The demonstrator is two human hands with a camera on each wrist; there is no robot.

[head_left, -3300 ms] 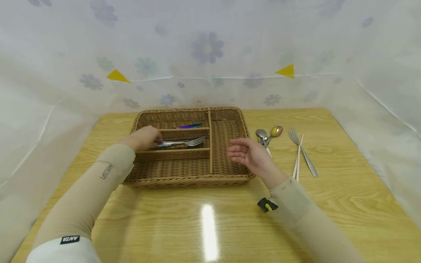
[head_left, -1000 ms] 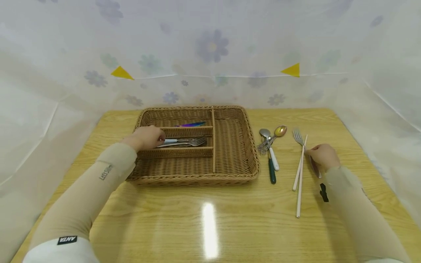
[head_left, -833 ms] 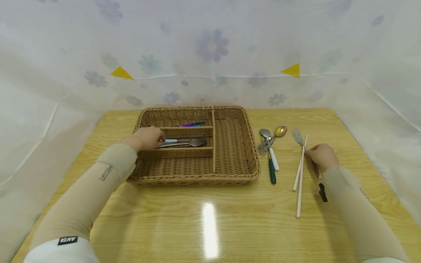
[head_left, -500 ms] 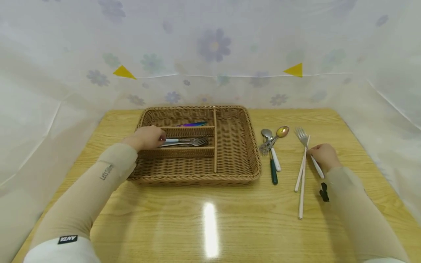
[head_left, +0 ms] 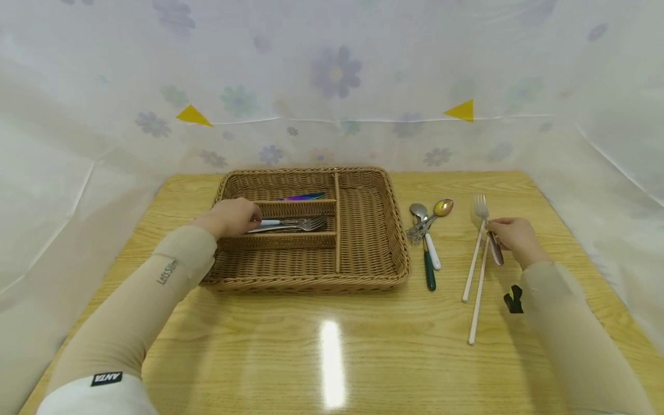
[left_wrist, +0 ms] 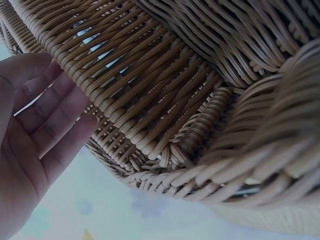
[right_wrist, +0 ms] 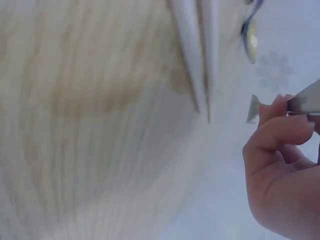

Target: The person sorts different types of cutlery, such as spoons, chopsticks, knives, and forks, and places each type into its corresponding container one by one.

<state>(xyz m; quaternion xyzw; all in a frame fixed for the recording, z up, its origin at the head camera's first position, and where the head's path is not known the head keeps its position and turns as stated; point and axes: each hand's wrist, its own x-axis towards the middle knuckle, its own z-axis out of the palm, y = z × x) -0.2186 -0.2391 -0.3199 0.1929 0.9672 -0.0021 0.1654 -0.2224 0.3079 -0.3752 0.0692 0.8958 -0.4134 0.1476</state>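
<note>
My left hand reaches into the middle compartment of a wicker cutlery tray, its fingertips at a white handle lying beside forks. In the left wrist view several fingers extend loosely behind the divider; the thumb and index tips are hidden, so a grip cannot be told. My right hand pinches a metal fork, tines pointing away, raised slightly over the table. Two pale chopsticks lie just left of it. The right wrist view shows the fork's handle between thumb and fingers.
Spoons and other cutlery with a white handle and a green handle lie crossed right of the tray. A rainbow-coloured utensil is in the tray's back compartment. The wooden table meets a flowered sheet behind.
My right hand has gone from beside the tray to the fork, then lifted and turned it, shifting a chopstick. The left hand stays in the middle compartment, where a white handle now shows.
</note>
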